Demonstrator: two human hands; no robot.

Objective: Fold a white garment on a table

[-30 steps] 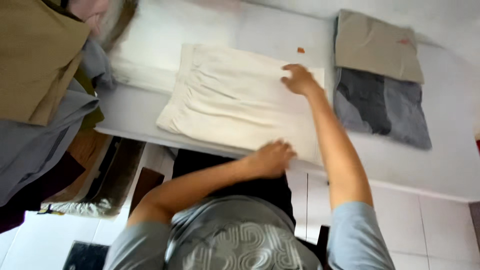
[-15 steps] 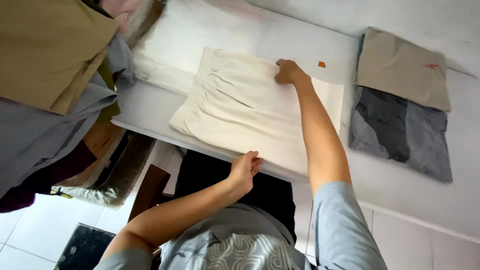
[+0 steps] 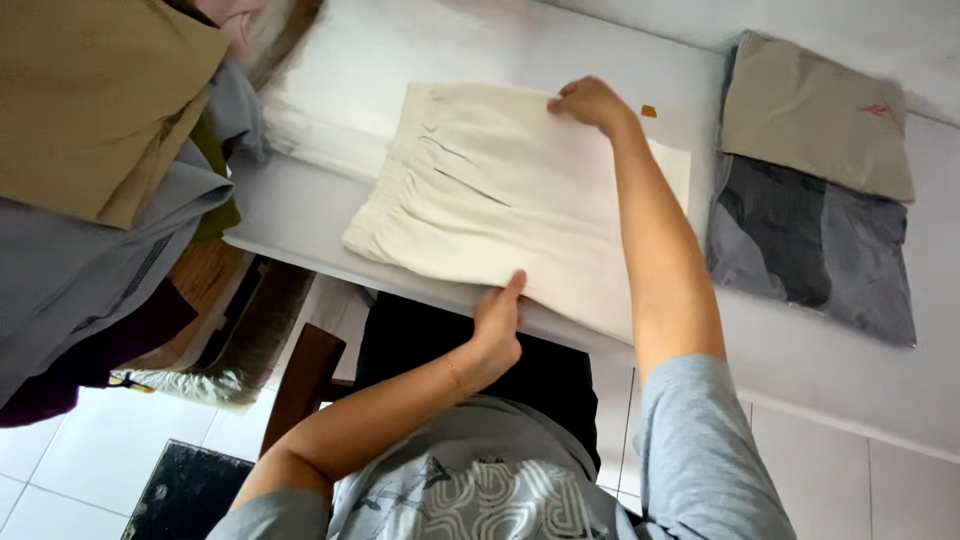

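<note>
A cream garment (image 3: 500,200) with a gathered elastic waistband lies flat on the white table (image 3: 420,50), waistband to the left. My right hand (image 3: 590,102) reaches across it and is closed on its far edge. My left hand (image 3: 497,322) is at the near edge by the table's rim, fingers pinching the cloth there. Both forearms are bare and I wear a grey printed shirt.
A folded beige garment (image 3: 815,110) and a folded dark grey garment (image 3: 810,245) lie side by side on the table to the right. Olive-tan cloth (image 3: 90,100) and grey cloth (image 3: 90,270) are piled at the left. A wooden chair (image 3: 300,375) stands below on the tile floor.
My left hand slid off the top of the cream garment to its near edge and took hold. My right hand stayed on the far edge.
</note>
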